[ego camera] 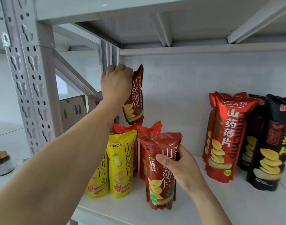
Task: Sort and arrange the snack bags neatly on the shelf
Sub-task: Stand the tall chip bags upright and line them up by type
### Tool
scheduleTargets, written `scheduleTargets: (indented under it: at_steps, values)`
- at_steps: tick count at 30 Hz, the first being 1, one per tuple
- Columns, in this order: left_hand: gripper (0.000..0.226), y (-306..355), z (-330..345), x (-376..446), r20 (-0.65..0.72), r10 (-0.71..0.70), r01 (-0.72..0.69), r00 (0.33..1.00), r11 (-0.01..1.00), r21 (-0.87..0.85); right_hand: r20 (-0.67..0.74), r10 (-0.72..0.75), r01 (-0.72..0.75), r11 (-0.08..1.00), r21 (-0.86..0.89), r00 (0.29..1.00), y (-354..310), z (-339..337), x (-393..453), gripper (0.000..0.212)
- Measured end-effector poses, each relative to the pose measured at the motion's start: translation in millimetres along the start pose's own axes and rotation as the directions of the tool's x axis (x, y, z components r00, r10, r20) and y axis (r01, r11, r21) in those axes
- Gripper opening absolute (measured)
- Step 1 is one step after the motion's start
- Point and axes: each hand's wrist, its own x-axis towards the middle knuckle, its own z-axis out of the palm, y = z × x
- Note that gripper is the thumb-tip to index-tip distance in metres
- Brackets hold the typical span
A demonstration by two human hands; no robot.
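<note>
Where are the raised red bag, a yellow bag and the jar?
raised red bag (135,98): head view, printed front.
yellow bag (122,163): head view, front panel.
jar (1,163): head view, dark glass body.

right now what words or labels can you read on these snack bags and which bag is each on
"山药薄片": dark red bag in the right hand
"CRISPY YAM SLICES": same bag
"山药薄片": lifted bag in the left hand
"山药薄片": front yellow bag
"汇江码头", "山药薄片": bright red bag
Black bag: text cut off
Round seals, small print: too small to read
</note>
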Motion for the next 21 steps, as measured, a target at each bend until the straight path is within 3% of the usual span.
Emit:
scheduleTargets:
  at_steps: [8,13,18,21]
  values:
    - [0.028,80.2,7.2,10.1,-0.227,0.079,-0.119,0.971,0.978,-0.17,-0.081,0.005,-0.004,1.0,0.007,0.997,3.7,-54.7,-12.3,0.048]
    - [0.032,144.3,14.7,1.9,0.037,0.121,-0.106,0.992,0.954,-0.28,-0.155,0.02,-0.017,1.0,0.016,0.988,12.1,-93.7,-26.4,0.05]
    - [0.034,182.6,46.5,-35.5,0.259,0.211,-0.136,0.943,0.95,-0.28,-0.184,0.056,-0.056,0.998,0.004,0.981,27.1,-119.3,-37.9,0.053]
    - [0.033,190.1,64.0,-64.1,0.384,0.197,-0.077,0.902,0.949,-0.305,-0.181,0.068,-0.067,0.998,0.015,0.981,35.0,-125.7,-43.4,0.056]
